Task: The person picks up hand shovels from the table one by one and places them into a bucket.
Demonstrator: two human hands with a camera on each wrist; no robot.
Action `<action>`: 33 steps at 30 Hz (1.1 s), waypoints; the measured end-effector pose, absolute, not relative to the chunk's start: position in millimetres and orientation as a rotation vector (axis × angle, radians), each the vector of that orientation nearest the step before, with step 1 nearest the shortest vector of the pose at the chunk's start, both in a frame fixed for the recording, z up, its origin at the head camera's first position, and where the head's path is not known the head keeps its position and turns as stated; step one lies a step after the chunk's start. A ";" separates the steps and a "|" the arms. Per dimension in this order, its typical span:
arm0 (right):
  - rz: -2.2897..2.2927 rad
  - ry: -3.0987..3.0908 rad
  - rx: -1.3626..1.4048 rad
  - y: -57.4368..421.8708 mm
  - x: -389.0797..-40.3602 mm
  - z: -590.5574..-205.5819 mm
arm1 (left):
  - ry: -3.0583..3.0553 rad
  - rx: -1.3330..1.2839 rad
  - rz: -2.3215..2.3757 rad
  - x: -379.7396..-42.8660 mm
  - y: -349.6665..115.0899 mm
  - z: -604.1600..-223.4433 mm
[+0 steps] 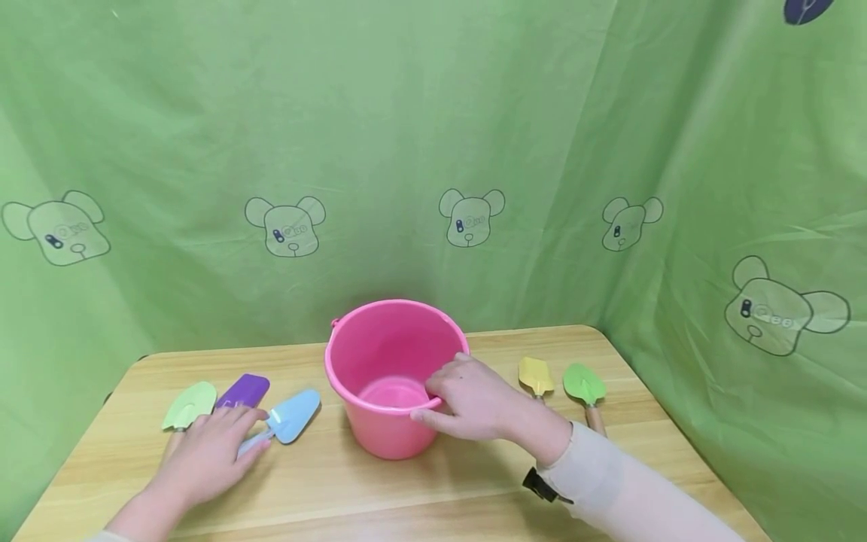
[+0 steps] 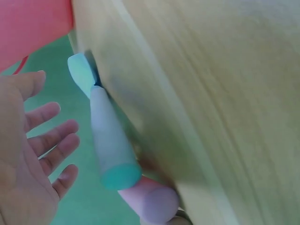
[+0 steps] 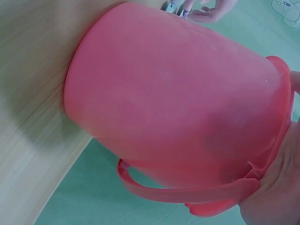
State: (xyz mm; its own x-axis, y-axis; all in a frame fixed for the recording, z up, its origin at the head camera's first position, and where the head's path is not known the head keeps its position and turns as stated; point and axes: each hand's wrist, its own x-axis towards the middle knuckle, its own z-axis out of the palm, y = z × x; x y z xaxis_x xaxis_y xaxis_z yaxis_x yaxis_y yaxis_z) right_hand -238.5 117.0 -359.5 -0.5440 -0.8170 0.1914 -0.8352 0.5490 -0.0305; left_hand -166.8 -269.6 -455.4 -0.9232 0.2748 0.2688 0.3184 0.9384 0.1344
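A pink bucket (image 1: pixel 386 435) stands upright at the middle of the table. My right hand (image 1: pixel 477 399) grips its near right rim, thumb outside and fingers over the edge. In the right wrist view the bucket's handle (image 3: pixel 187 193) hangs down along its side. On the left, my left hand (image 1: pixel 210 455) hovers over a light blue toy trowel (image 1: pixel 296 415), with its fingers spread and loosely bent. The left wrist view shows a gap between those fingers and the trowel's grey-blue handle (image 2: pixel 110 131). A purple toy spade (image 1: pixel 245 390) lies partly hidden behind this hand.
Left of the purple spade lies a light green toy shovel (image 1: pixel 193 400). Right of the bucket are a yellow toy spade (image 1: pixel 535 374) and a green toy shovel (image 1: pixel 585 384), partly covered by my right arm. A green curtain (image 1: pixel 379 150) surrounds the wooden table (image 1: pixel 379 500).
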 end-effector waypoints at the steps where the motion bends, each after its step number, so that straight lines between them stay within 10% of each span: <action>1: 0.178 -2.629 1.409 117.0 -238.6 -359.8 | -2.844 -0.450 -0.254 -166.5 -269.6 -456.1; 33: 0.172 -2.623 1.393 117.1 -238.0 -361.1 | -2.929 -0.401 -0.279 -163.5 -275.6 -472.0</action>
